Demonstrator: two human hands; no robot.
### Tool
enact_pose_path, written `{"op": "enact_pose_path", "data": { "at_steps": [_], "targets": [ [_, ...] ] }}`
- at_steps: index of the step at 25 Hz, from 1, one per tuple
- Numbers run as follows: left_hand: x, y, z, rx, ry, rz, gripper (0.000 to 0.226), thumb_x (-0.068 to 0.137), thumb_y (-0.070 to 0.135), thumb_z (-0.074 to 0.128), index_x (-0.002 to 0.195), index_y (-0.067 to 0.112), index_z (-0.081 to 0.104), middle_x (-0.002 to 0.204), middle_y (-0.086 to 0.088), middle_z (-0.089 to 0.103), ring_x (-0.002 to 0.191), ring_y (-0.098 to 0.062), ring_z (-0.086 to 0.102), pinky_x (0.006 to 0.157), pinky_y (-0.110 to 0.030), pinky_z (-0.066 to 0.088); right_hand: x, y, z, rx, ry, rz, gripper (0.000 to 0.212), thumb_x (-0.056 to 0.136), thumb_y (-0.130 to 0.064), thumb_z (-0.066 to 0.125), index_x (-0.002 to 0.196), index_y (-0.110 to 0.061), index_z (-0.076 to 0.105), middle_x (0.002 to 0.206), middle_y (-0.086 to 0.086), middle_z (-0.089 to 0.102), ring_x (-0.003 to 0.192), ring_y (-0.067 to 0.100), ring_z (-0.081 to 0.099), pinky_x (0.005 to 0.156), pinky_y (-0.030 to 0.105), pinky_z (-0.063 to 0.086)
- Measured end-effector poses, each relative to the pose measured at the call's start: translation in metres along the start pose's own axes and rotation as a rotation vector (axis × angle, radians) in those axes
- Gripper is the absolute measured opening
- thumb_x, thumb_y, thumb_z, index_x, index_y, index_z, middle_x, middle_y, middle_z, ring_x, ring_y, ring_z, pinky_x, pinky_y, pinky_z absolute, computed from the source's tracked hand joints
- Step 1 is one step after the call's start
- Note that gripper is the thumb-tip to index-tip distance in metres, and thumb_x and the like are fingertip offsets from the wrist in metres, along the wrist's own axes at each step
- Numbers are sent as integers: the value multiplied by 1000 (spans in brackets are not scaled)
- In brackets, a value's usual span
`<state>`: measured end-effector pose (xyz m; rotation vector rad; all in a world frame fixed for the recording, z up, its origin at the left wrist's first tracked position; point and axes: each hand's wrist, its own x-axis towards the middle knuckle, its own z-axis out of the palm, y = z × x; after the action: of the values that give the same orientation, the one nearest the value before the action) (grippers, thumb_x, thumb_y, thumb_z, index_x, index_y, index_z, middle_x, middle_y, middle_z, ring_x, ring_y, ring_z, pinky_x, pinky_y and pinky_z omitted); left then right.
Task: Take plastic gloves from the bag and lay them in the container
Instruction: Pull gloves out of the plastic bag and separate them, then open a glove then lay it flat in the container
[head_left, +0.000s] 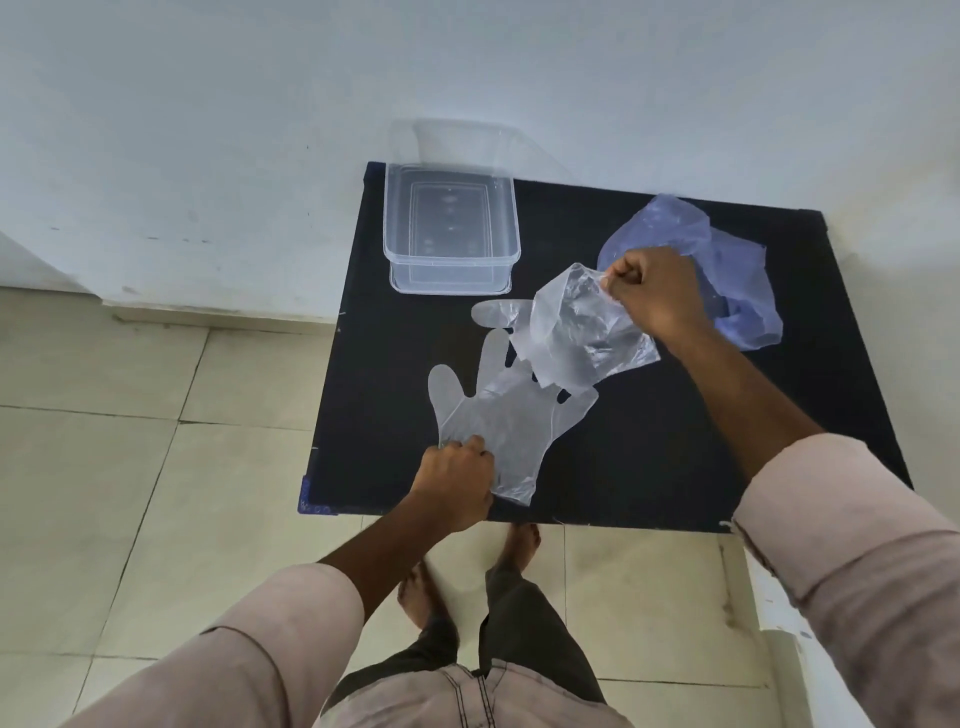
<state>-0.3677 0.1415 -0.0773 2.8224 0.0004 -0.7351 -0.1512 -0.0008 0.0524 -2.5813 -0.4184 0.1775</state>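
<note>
While both hands pinch them, thin crinkled clear gloves (511, 415) drape flat.

The person wears a pale pinkish long-sleeved shirt. The left sleeve (249, 639) is pushed up toward the elbow, ending in a soft rolled edge that leaves the forearm bare down to the left hand (454, 486). The right sleeve (852, 556) is likewise pushed up, its bunched cuff showing a seam line and a few frayed threads at the edge nearest 9 o'clock; below it the forearm is bare to the right hand (657, 291). The shirt hem (488, 691), at 6 o'clock, carries dark stitched seams. Dark olive-grey trousers (519, 623) reach the ankles, and both feet (519, 545) are bare.
</note>
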Motion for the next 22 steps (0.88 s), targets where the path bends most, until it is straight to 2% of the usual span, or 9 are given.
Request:
{"op": "enact_pose_path", "data": {
  "at_steps": [3, 6, 11, 13, 14, 16, 19, 20, 22],
  "targets": [
    [0, 1, 0, 12, 3, 5, 48, 93, 40, 54, 134, 16, 48, 135, -5, 53, 117, -29, 58, 102, -43, 45, 9, -2, -20, 18, 47, -19, 30, 87, -11, 61, 61, -25, 55, 58, -16, 52, 53, 2, 48, 58, 20, 37],
    [1, -1, -1, -12, -9, 1, 48, 94, 40, 55, 135, 17, 47, 136, -4, 52, 117, -27, 58, 102, -42, 46, 16, -8, -32, -25, 53, -73, 13, 86, -12, 62, 76, -17, 67, 58, -17, 52, 53, 3, 49, 56, 15, 35],
    [-2, -3, -6, -13, -83, -1, 49, 92, 39, 55, 134, 17, 47, 137, -4, 50, 121, -28, 54, 104, -45, 46, 19, -25, -49, -70, 3, -152, 9, 85, -11, 64, 84, -8, 73, 74, -1, 66, 71, 14, 60, 69, 23, 45],
    [-2, -2, -20, -131, -124, -39, 45, 91, 39, 56, 131, 18, 51, 134, -4, 53, 119, -27, 55, 103, -45, 46, 17, -30, -53, -89, -58, -175, 8, 85, -10, 65, 84, -9, 73, 77, 0, 68, 73, 13, 61, 64, 11, 43],
    [0, 0, -33, -218, -89, -48, 43, 91, 39, 56, 129, 19, 52, 133, -4, 54, 117, -24, 56, 101, -43, 47, 16, -31, -55, -90, -96, -186, 8, 85, -10, 65, 84, -9, 73, 78, 0, 68, 73, 12, 60, 60, 4, 39],
    [2, 6, -75, -382, 166, -38, 40, 91, 35, 58, 128, 22, 53, 132, -1, 53, 111, -20, 58, 95, -37, 50, 13, -36, -61, -84, -161, -219, 7, 86, -10, 66, 85, -7, 72, 81, 4, 71, 73, 13, 61, 58, 2, 38],
    [7, 18, -156, -616, 721, 25, 44, 82, 31, 71, 123, 25, 57, 129, 1, 52, 98, -14, 61, 87, -31, 54, 11, -45, -74, -90, -202, -276, 8, 84, -10, 68, 87, -5, 74, 84, 7, 74, 74, 14, 63, 61, 7, 40],
    [11, 20, -179, -640, 831, 75, 49, 78, 31, 76, 123, 24, 57, 130, 0, 52, 99, -13, 60, 87, -27, 52, 12, -49, -79, -100, -214, -297, 8, 84, -10, 69, 87, -6, 74, 85, 6, 74, 75, 14, 63, 63, 9, 41],
    [22, 23, -214, -586, 870, 176, 60, 71, 30, 82, 125, 19, 59, 130, -3, 54, 105, -13, 57, 88, -20, 45, 15, -54, -87, -123, -251, -349, 8, 83, -12, 70, 88, -8, 75, 86, 5, 74, 76, 15, 65, 65, 12, 43]
  ]
}}
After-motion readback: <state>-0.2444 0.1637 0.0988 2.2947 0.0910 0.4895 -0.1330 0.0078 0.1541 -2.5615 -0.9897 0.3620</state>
